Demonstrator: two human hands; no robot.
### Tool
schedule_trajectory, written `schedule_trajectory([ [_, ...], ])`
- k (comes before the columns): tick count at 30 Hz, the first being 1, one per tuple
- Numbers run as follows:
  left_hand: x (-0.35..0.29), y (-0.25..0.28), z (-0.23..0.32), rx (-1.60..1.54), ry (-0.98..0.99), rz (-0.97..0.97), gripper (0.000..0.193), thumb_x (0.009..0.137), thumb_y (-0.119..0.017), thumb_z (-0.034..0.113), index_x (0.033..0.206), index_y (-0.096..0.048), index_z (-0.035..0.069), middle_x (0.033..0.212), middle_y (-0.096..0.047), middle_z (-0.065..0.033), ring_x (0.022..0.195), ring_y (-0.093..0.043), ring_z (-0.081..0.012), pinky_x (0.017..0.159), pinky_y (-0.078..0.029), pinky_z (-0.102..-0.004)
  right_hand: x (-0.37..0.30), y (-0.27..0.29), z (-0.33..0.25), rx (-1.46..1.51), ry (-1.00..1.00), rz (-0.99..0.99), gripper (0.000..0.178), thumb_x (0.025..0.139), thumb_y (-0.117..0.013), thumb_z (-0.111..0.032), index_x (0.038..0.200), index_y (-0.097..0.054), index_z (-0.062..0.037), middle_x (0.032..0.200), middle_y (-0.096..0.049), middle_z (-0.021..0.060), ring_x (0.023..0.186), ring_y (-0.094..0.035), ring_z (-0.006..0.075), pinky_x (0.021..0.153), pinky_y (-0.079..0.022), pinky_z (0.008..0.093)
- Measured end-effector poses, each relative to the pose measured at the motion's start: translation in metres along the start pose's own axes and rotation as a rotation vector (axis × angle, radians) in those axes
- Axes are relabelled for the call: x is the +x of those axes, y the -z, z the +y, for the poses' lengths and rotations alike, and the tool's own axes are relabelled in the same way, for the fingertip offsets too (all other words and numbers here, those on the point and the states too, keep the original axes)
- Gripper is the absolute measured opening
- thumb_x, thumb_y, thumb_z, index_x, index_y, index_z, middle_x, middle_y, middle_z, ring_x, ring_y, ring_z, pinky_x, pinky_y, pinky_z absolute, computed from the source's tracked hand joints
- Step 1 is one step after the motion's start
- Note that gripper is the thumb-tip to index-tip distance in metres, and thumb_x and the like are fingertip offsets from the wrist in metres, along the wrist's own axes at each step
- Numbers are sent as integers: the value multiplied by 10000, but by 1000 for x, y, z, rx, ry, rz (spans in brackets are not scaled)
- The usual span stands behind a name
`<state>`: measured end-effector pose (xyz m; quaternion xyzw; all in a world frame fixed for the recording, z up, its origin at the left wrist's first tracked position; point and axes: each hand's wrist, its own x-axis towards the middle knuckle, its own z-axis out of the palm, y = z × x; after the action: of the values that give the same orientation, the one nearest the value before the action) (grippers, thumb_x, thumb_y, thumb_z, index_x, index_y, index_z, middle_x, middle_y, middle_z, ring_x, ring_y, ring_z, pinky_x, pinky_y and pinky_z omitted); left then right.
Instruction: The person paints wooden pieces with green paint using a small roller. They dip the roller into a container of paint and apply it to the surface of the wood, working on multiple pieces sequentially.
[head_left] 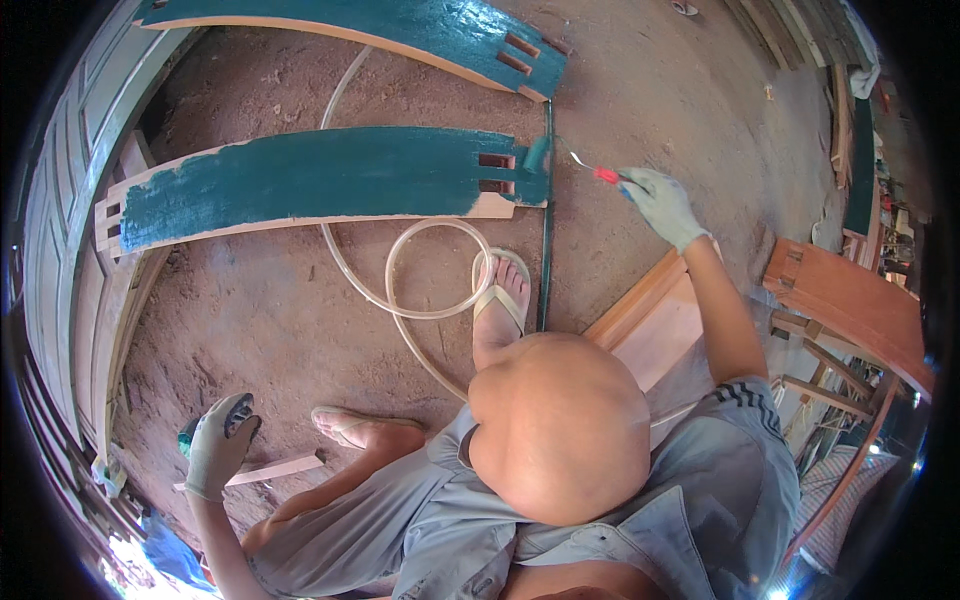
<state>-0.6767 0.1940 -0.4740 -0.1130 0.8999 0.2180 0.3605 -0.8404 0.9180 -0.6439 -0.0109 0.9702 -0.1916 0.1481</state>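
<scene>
My right hand (660, 205), in a pale work glove, grips the red handle of a small paint roller (606, 175). Its thin metal arm reaches left to a teal roller sleeve (537, 155), which rests at the right end of a curved wooden board (320, 180). Wet teal paint covers most of that board; bare wood shows at its left end, lower edge and slot walls. My left hand (222, 445), gloved too, hangs low at the left, away from the board. Its thumb stands apart from the fingers, and a bit of green shows at its outer edge.
Another teal-painted board (400, 25) lies beyond. A narrow teal-stained bar (546, 260) runs under the board ends. Clear hose (437, 312) loops near my sandalled foot (502, 295). Wooden planks (650, 320) lie right, near a reddish board (845, 300) on a stand. Panelled frames (75, 200) line the left.
</scene>
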Motion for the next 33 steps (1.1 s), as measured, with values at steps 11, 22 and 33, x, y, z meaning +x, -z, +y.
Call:
schedule_trajectory([
  [11, -3, 6, 10, -31, 29, 26, 437, 947, -794, 147, 1356, -731, 6, 1272, -774, -209, 1152, -761, -348, 1009, -574, -403, -61, -42, 36, 203, -154, 169, 355, 1071, -704, -320, 1320, -781, -79, 1228, -793, 189, 1144, -764, 358, 980, -573, 425],
  [22, -2, 11, 33, 1, 23, 37, 437, 942, -794, 136, 1356, -733, 9, 1302, -769, -202, 1191, -750, -358, 1039, -569, -405, -102, -63, -49, 183, -318, 119, 285, 1076, -664, -344, 1162, -786, -101, 897, -735, 200, 838, -741, 381, 769, -553, 473],
  [33, 2, 7, 33, -32, 25, 5, 434, 938, -797, 96, 1358, -730, 10, 1280, -774, -197, 1181, -754, -344, 1025, -572, -391, -84, -53, -45, 36, 21, 150, 276, 1025, -724, -282, 1213, -803, -96, 1095, -802, 145, 1001, -766, 363, 874, -591, 449],
])
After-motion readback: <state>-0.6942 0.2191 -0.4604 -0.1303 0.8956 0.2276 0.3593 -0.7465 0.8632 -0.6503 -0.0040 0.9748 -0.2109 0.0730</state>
